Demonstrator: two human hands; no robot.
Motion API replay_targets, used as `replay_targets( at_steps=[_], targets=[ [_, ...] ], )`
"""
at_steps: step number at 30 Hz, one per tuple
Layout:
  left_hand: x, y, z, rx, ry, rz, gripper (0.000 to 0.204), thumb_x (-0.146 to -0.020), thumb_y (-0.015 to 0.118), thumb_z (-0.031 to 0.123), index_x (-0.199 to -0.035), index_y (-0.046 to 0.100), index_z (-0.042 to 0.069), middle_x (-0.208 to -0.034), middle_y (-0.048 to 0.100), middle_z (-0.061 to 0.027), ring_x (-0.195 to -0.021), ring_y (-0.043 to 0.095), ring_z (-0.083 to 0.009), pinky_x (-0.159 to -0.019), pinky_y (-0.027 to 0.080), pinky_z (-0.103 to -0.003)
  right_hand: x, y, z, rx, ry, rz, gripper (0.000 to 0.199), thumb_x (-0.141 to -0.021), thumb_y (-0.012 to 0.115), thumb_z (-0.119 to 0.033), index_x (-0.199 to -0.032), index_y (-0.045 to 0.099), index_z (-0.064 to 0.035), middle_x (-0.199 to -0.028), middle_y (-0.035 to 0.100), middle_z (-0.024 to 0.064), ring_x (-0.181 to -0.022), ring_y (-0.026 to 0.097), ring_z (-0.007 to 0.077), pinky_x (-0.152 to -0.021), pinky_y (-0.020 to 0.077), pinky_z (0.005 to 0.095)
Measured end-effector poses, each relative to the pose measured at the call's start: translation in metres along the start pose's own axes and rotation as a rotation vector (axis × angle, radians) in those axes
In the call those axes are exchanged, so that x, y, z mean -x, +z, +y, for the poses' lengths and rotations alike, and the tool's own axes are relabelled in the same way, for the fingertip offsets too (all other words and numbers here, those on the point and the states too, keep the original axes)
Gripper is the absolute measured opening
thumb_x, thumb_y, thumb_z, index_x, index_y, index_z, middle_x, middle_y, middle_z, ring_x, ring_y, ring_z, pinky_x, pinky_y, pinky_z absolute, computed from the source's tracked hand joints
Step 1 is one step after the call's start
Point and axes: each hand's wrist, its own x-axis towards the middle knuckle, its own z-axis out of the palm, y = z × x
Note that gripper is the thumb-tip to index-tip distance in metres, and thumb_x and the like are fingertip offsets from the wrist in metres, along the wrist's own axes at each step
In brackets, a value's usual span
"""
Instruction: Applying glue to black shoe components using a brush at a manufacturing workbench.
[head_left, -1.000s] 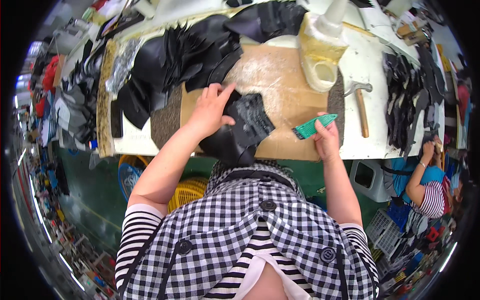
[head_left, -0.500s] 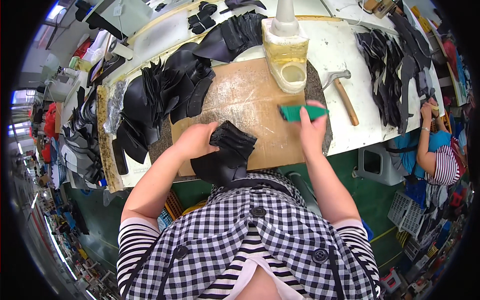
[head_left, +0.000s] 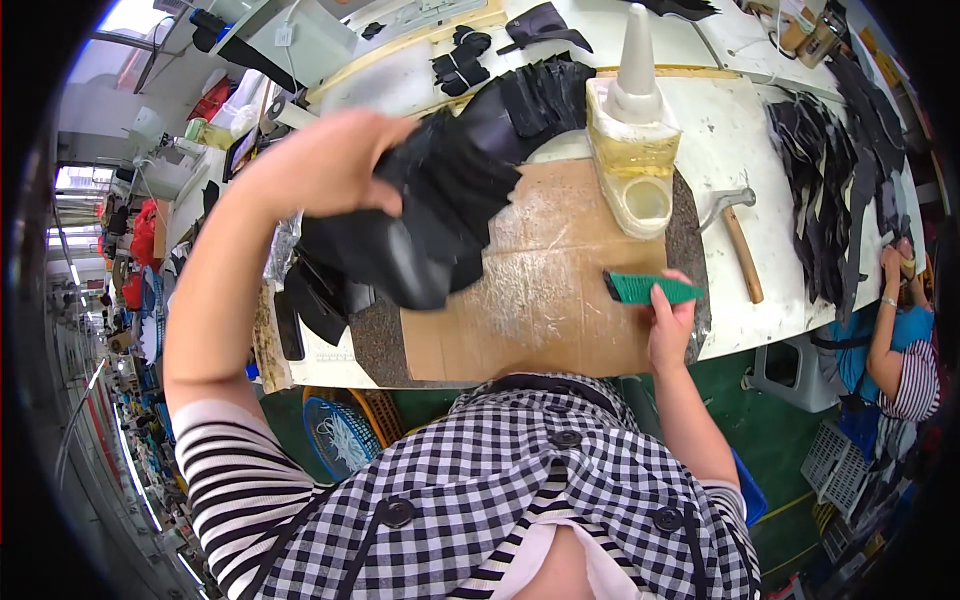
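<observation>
My left hand (head_left: pixel 340 165) is raised over the left side of the table, blurred by motion. Its thumb and fingers are closed on a fanned stack of black leather pieces (head_left: pixel 425 235). That stack overlaps the heap of black leather pieces (head_left: pixel 545 95) behind it, so I cannot tell whether the two touch. My right hand (head_left: pixel 672 325) grips a green-handled brush (head_left: pixel 650 289), its dark end pointing left over the sheet of brown cardboard (head_left: pixel 560 260). Beyond that hand stands a yellowish glue container (head_left: pixel 640 150) with a white cone on top and a round opening in front.
A hammer (head_left: pixel 742 250) lies right of the cardboard. Bundles of dark strips (head_left: pixel 820 190) hang along the table's right side. A blue basket (head_left: pixel 340 435) stands below the near edge at left. Another person (head_left: pixel 905 360) works at far right, near a grey stool (head_left: pixel 790 375).
My left hand has lifted the stack of leather pieces from the near edge up and left to the heap. My right hand still holds the brush over the cardboard. The whole view has shifted.
</observation>
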Motion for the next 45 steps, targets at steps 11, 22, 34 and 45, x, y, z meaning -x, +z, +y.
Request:
replay_targets(
  at_steps=[11,22,34,45],
  targets=[
    [-0.241,0.082,-0.150,-0.369,-0.246,-0.125,0.048,-0.054,0.082,0.011,-0.099,0.067,0.013,-0.098,0.067,-0.0116,-0.097,0.062,-0.0319,-0.082,0.048,-0.043,-0.001,-0.010,0.030,-0.008,-0.051,0.124,0.030,-0.089,0.058,-0.008,-0.117,0.046,-0.0091,-0.094,0.054,0.0013,-0.078,0.054,0.0090,-0.066,0.0440,0.0208],
    [-0.216,0.115,-0.172,-0.417,-0.296,0.483,0.073,-0.060,0.080,0.013,-0.126,0.047,0.013,-0.123,0.052,-0.0130,-0.120,0.045,-0.0293,-0.094,0.041,-0.046,-0.005,-0.016,0.040,0.065,-0.122,0.104,0.034,-0.086,0.061,-0.004,-0.116,0.047,-0.0061,-0.103,0.052,0.0034,-0.092,0.052,0.0129,-0.082,0.0437,0.0268],
    [0.154,0.085,-0.174,-0.084,-0.738,1.043,0.030,-0.084,0.064,0.022,-0.107,0.061,0.003,-0.097,0.066,-0.0142,-0.090,0.064,-0.0252,-0.079,0.049,-0.032,-0.007,-0.018,0.022,0.001,-0.001,-0.069,0.031,-0.090,0.057,-0.009,-0.119,0.047,-0.0054,-0.100,0.057,0.0073,-0.088,0.060,0.0184,-0.073,0.0529,0.0306],
    [0.217,0.332,-0.228,1.206,-1.114,0.945,0.080,-0.074,0.073,0.048,-0.135,0.042,0.006,-0.132,0.048,-0.0122,-0.117,0.047,-0.0237,-0.095,0.038,-0.039,-0.014,-0.021,0.019,0.102,0.056,-0.085,0.031,-0.087,0.059,-0.007,-0.117,0.050,-0.0064,-0.099,0.057,0.0043,-0.085,0.058,0.0142,-0.069,0.0493,0.0247]
  ],
)
